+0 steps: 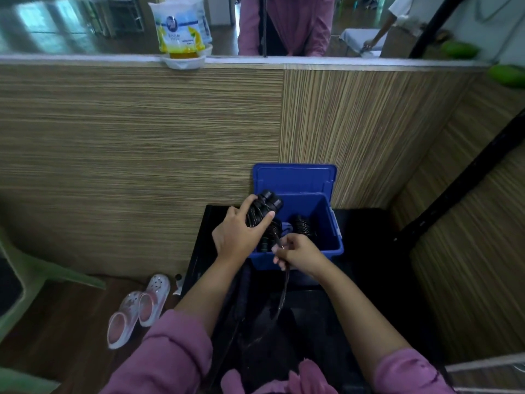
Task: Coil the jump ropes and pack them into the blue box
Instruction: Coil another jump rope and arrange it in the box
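Holding item: coiled jump rope (pixel 260 213), handles pointing upper right, in your left hand (pixel 237 234), grip closed round it, over blue box (pixel 331 223) left rim. Right hand (pixel 297 251) pinches the loose tail trailing toward frame bottom.

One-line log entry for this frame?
left hand: grips coiled jump rope | right hand: pinches its loose end | blue box: open, coil inside

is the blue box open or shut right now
Open. The blue box has its lid tipped up behind it, and a coiled jump rope shows inside.
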Demonstrator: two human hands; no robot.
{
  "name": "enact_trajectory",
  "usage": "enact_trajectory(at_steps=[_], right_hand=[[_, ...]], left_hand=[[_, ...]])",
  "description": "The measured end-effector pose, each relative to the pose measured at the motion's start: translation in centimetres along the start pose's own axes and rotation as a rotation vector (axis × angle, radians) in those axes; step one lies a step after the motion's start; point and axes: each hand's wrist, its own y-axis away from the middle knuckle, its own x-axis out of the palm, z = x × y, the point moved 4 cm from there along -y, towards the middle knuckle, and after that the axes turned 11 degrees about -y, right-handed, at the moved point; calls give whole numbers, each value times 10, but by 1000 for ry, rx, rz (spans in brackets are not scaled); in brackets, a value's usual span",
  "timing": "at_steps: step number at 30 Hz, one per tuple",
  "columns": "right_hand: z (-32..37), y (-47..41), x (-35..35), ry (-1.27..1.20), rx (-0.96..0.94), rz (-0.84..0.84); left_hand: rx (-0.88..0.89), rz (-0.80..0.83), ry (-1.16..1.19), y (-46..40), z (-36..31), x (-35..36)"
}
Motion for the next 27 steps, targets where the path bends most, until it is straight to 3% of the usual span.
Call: enact_trajectory(at_steps=[4,6,9,12,15,18,23,27], right_hand=[[-2,11,4,80,138,120],[-5,7,0,107,204,80],[2,-4,-7,658,112,-31],[12,0,3,773,-70,-35],[25,4,5,769,-251,-36],[38,0,-11,869,-328,-63],[43,-13,-37,967,-255,29],[33,-23,-46,969,-230,112]], left_hand=[[-79,-55,69,-7,3,-5],[-89,-40,46,-12,4,-3],[-45,-12,-105,-14,6,7],[2,35,-228,-16,13,14],[110,93,-339,-12,17,21],[293,24,-310,1,15,27],[686,-141,-117,25,8,30],[716,-86,25,38,5,27]])
